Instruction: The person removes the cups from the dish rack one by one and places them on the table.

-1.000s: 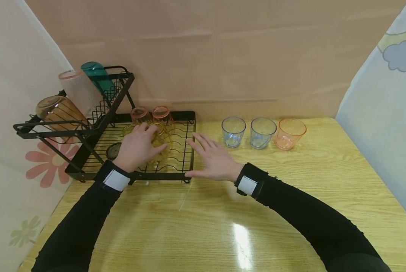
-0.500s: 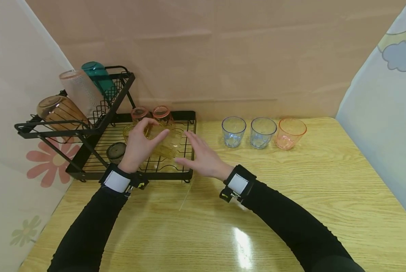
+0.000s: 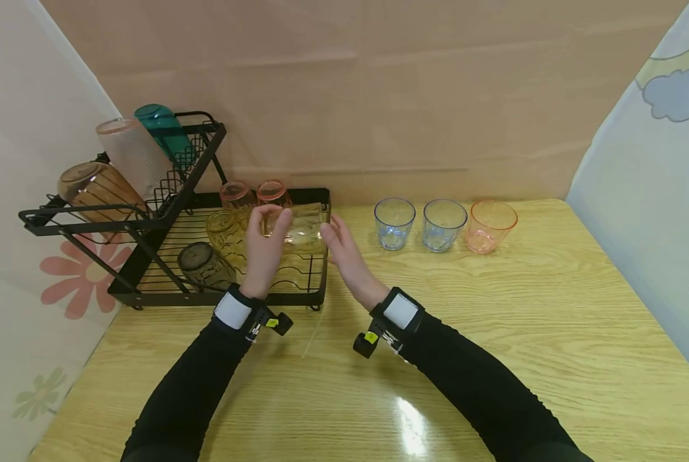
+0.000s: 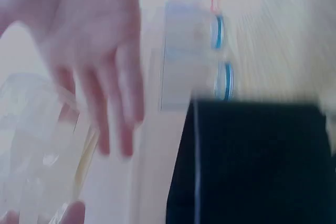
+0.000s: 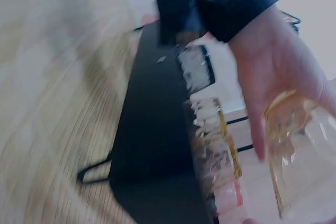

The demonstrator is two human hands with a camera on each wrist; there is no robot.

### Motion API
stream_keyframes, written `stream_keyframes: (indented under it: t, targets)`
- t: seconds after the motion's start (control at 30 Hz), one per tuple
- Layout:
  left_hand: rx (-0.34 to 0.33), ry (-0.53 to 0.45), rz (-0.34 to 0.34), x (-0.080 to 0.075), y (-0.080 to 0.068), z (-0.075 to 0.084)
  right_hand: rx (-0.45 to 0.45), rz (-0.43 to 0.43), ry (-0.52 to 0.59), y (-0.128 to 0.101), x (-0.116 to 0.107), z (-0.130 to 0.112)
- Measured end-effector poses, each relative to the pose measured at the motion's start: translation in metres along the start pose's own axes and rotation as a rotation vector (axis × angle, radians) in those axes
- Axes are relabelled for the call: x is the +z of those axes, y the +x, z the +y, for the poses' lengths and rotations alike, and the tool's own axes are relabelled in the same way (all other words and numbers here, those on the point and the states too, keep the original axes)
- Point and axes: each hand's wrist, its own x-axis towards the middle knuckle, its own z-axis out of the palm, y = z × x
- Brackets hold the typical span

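Observation:
My left hand (image 3: 263,253) grips a clear yellow drinking glass (image 3: 304,230) by its base end, above the rack's right side. The glass lies tipped on its side, its mouth toward my right hand (image 3: 350,264). That hand is at the mouth end, its thumb near the rim; whether it touches cannot be made out. In the left wrist view the right hand's fingers (image 4: 107,98) reach down fairly straight beside the glass. The right wrist view has the left hand (image 5: 273,59) around the glass's base.
A black two-tier dish rack (image 3: 289,299) holds upside-down glasses: a grey one (image 3: 206,266), a yellow one (image 3: 224,232) and pink ones (image 3: 272,191). Tilted tumblers (image 3: 104,192) fill its upper tier. Two blue-rimmed glasses (image 3: 394,224) and a pink one (image 3: 490,228) stand upright on the table (image 3: 494,321).
My left hand has lifted the yellow glass from the rack, tipped it sideways and moved it right. My right hand has come in from the right to the glass's mouth.

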Motion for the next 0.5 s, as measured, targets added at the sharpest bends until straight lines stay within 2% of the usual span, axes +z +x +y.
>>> stream_keyframes:
  t: [0.17,0.5]
  targets:
    - [0.011,-0.057,0.051,0.017,-0.012,-0.001,0.030,0.101,0.088,0.002,0.005,-0.008]
    - [0.047,-0.096,0.018,0.049,-0.036,-0.004,0.113,0.309,0.148,0.001,-0.001,-0.010]
